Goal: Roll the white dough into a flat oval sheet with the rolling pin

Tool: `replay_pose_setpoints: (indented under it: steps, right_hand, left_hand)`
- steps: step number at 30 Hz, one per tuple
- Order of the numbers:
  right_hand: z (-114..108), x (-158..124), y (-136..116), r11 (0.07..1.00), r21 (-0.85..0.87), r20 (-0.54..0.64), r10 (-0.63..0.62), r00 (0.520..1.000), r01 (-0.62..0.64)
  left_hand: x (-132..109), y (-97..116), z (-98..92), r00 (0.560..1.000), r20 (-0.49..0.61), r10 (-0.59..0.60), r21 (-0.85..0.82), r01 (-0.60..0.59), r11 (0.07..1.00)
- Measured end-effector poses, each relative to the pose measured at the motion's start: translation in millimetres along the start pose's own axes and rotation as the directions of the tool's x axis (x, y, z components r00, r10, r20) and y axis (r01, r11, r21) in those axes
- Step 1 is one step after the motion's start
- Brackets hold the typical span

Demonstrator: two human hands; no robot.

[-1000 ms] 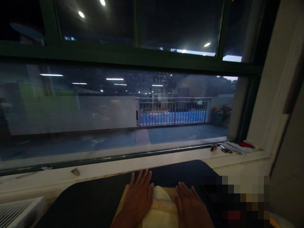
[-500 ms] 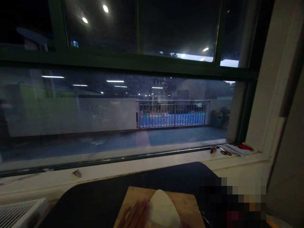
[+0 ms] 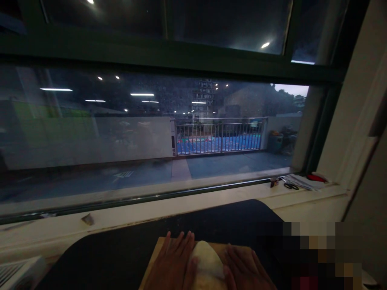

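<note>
The dark mat point(image 3: 115, 249) covers the surface and carries the wooden board point(image 3: 223, 247), probably to stop it sliding. My left hand point(image 3: 173, 264) lies flat, fingers spread, against the left flank of the pale dough point(image 3: 207, 259), which sits mid-board. My right hand point(image 3: 246, 270) mirrors it on the right flank. Neither grip pinches; both apparently cup the lump to steady it. Scissors point(image 3: 290, 186) lie on the sill point(image 3: 211, 197), well apart.

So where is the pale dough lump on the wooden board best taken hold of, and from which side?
Probably by its two long flanks, from left and right at once. The dough is a rounded mound on the board, narrowing away from the person, so a cupped two-sided grip suits it. The left hand and right hand lie flat against those flanks.
</note>
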State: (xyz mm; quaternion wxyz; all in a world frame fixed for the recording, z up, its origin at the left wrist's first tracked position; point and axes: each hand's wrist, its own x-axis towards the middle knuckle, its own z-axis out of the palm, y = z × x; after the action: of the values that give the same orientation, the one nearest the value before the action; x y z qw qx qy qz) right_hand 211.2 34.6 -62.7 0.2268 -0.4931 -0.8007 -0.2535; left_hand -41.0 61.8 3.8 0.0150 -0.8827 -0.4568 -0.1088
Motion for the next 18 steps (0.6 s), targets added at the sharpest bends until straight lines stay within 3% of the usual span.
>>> replay_pose_setpoints:
  steps: [3, 6, 12, 15, 18]
  right_hand:
    - [-21, 31, 2, 0.981, 0.069, 0.230, 0.161, 0.960, -0.181]
    - [-32, 56, 2, 0.937, 0.117, 0.343, 0.272, 0.899, -0.328]
    - [-8, 92, 3, 0.893, 0.100, 0.289, 0.397, 0.871, -0.439]
    - [4, 111, 1, 0.908, 0.123, 0.289, 0.353, 0.890, -0.400]
    - [2, 116, 0, 0.926, 0.157, 0.276, 0.293, 0.915, -0.344]
  left_hand:
    - [15, 5, -6.2, 0.995, 0.081, -0.060, -0.051, 0.064, 0.997]
    - [29, 4, -5.9, 0.980, 0.157, -0.123, -0.049, 0.132, 0.990]
    - [39, -20, -3.7, 0.955, 0.170, -0.245, -0.004, 0.249, 0.968]
    - [40, -32, -4.1, 0.954, 0.163, -0.252, 0.030, 0.250, 0.968]
    - [36, -32, -4.4, 0.954, 0.111, -0.280, 0.064, 0.274, 0.960]
